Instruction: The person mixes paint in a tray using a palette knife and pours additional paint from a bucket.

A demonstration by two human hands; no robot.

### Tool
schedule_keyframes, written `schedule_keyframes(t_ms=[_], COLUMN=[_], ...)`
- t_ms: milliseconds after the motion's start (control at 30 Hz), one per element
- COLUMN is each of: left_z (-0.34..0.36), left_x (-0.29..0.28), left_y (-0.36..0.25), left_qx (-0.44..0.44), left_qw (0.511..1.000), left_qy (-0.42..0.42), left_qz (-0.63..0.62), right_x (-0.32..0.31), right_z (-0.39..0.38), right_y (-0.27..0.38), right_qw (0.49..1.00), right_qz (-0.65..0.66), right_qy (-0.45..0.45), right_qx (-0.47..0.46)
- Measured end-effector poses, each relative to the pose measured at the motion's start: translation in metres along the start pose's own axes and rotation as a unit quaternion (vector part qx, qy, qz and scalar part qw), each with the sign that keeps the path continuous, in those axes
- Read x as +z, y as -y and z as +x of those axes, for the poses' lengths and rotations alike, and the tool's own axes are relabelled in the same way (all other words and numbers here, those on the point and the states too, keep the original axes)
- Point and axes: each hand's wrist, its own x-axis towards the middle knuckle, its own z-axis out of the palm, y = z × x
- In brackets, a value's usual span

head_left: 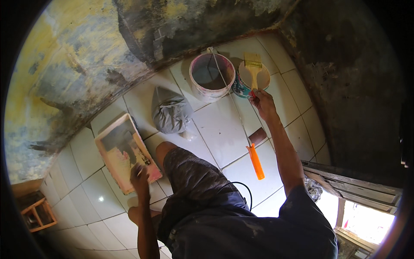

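A wide paintbrush (253, 67) with a pale handle is gripped by my right hand (263, 103) over a small teal-sided bucket (241, 89). My left hand (140, 177) is curled over a pale, pink-stained paint tray (108, 142) with grey in it; what its fingers hold, if anything, I cannot make out. A white bucket (200, 93) stands left of the small one, with a long roller frame (255, 162) lying from it toward me, orange grip nearest. A grey plastic bag (168, 112) sits between the tray and the white bucket.
Stained, mottled walls (77, 52) surround the white tiled floor (99, 194). A wooden crate (39, 213) is at the far left. On the right are a dark wooden frame (362, 190), a bright opening and a crumpled bundle (312, 190). My bent knee is beside the tray.
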Motion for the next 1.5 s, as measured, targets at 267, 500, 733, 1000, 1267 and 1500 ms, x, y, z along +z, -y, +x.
schedule_keyframes(t_ms=[267,500,733,1000,1267,1500], left_z=[-0.032,-0.085,-0.157,-0.152,-0.103,-0.102], left_x=[-0.182,-0.264,-0.267,-0.299,-0.302,-0.281], left_y=[0.118,0.243,0.322,0.338,0.364,0.409], left_qx=[-0.026,-0.159,-0.226,-0.303,-0.336,-0.430], left_qw=[0.965,0.904,0.880,0.795,0.720,0.627], left_qy=[-0.262,-0.393,-0.403,-0.366,-0.470,-0.528], left_qz=[-0.014,0.054,0.114,0.376,0.385,0.378], right_x=[-0.009,-0.028,-0.009,0.171,0.327,0.413], right_z=[0.053,0.057,0.036,-0.135,-0.165,-0.155], right_y=[-0.038,-0.051,-0.052,-0.007,-0.228,-0.302], right_qw=[0.997,0.991,0.973,0.912,0.739,0.571], right_qz=[0.051,0.020,-0.049,-0.355,-0.531,-0.730], right_qy=[-0.013,-0.090,-0.216,0.001,0.391,0.349], right_qx=[0.061,0.102,0.071,-0.206,-0.140,-0.139])
